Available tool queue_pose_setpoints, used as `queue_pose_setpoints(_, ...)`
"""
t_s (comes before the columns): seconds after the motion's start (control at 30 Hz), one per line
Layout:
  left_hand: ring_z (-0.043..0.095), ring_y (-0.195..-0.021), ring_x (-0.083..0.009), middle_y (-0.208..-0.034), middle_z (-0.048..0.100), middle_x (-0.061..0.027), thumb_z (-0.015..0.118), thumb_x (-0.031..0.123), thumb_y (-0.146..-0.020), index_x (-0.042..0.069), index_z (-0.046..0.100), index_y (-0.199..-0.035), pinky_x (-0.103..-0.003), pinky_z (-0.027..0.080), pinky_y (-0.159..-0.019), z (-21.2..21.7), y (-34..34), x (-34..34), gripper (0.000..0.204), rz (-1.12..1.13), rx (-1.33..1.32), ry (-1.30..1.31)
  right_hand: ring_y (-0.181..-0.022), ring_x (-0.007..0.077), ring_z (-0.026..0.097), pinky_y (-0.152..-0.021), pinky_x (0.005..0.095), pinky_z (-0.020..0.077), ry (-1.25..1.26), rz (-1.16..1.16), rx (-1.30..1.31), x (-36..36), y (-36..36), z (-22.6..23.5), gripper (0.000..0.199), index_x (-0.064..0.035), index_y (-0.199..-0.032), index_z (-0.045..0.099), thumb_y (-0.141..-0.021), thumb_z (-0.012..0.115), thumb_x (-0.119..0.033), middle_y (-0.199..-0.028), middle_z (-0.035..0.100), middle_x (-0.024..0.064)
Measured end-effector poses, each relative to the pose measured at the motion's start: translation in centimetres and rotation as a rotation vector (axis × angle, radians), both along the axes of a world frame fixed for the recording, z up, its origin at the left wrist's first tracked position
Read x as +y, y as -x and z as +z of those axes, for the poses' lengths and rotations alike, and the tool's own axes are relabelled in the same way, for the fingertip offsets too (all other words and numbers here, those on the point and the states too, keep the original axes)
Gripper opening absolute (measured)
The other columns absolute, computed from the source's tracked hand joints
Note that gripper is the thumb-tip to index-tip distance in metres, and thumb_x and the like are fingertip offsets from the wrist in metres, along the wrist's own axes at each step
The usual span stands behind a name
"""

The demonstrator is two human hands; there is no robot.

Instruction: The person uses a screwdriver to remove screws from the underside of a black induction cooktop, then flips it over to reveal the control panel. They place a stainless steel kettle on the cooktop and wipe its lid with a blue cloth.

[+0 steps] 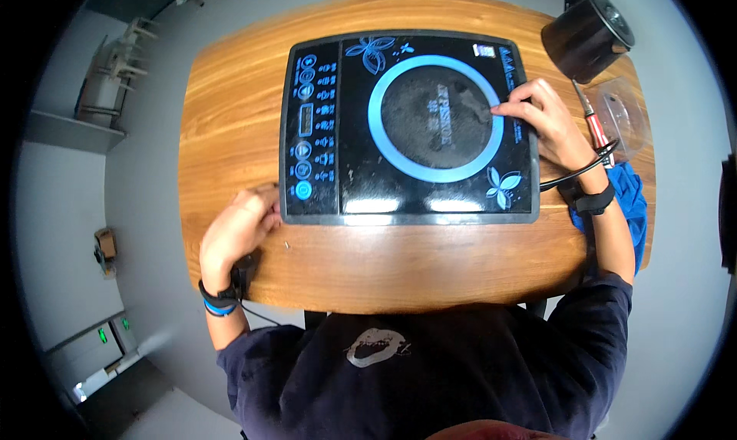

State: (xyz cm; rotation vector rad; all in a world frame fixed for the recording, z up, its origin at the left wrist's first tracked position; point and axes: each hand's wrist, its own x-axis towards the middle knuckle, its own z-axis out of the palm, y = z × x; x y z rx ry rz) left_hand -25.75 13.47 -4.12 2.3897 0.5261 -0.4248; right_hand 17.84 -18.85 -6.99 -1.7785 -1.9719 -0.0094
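Note:
A black induction cooktop [361, 187] lies face up on the wooden table, with a blue ring, flower patterns and a touch panel along its left side. My left hand [239, 224] is at its near left corner, fingers curled against the edge; some fingertips are hidden. Over the right part of the blue ring is my right hand [543, 118], thumb and forefinger pinched together near the glass. Whatever may be between those fingertips is too small to make out. A tiny metal piece, perhaps a screw [287, 245], lies near my left hand.
On the right of the wooden table [430, 267] are a red-handled screwdriver [597, 133], a clear plastic container [623, 118] and a blue cloth [631, 202]. A dark cylindrical pot [580, 41] stands at the far right. A black cable [576, 173] crosses my right wrist.

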Motion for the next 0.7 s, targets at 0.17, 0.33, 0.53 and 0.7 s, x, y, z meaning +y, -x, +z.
queue_pose_setpoints(0.17, 0.072, -0.091, -0.0422, -0.094, 0.074, -0.0180, 0.084, 0.002, -0.088, -0.001, 0.068, -0.100, -0.048, 0.056, -0.080, 0.6, 0.5, 0.1, 0.020, -0.027, -0.118, -0.080, -0.114, 0.0313, 0.066, -0.098, 0.0433, 0.0544, -0.004, -0.029, -0.006, -0.2, 0.3, -0.1, 0.052, -0.0140, -0.130, 0.079, -0.080, 0.087, -0.003, -0.116, 0.064, 0.0078)
queue_pose_setpoints(0.33, 0.070, -0.087, -0.0393, -0.086, 0.072, -0.0138, 0.094, 0.014, -0.085, 0.001, 0.068, -0.100, -0.046, 0.055, -0.077, 2.6, 0.0, -1.3, 0.033, 0.049, 0.128, -0.007, -0.114, 0.0307, 0.066, -0.097, 0.0430, 0.0546, -0.015, -0.041, 0.004, -0.1, 0.6, -0.2, 0.052, -0.0147, -0.130, 0.079, -0.080, 0.087, -0.002, -0.117, 0.064, 0.0076)
queue_pose_setpoints(0.53, 0.071, -0.084, -0.0401, -0.086, 0.072, -0.0145, 0.095, 0.013, -0.082, 0.001, 0.069, -0.098, -0.047, 0.055, -0.074, 0.9, 1.0, -1.7, 0.033, -0.084, 0.121, -0.064, -0.114, 0.0304, 0.066, -0.097, 0.0434, 0.0552, -0.016, -0.051, 0.001, -0.1, 0.8, 0.0, 0.051, -0.0153, -0.130, 0.079, -0.081, 0.088, -0.003, -0.117, 0.064, 0.0076)
queue_pose_setpoints(0.7, 0.074, -0.092, -0.0406, -0.090, 0.074, -0.0158, 0.091, 0.008, -0.085, 0.000, 0.072, -0.096, -0.048, 0.057, -0.077, -0.4, 1.7, -1.0, 0.023, -0.068, 0.002, 0.005, -0.115, 0.0308, 0.066, -0.097, 0.0435, 0.0554, -0.010, -0.052, -0.002, -0.1, 0.9, 0.2, 0.051, -0.0147, -0.131, 0.079, -0.082, 0.087, -0.004, -0.118, 0.064, 0.0080)
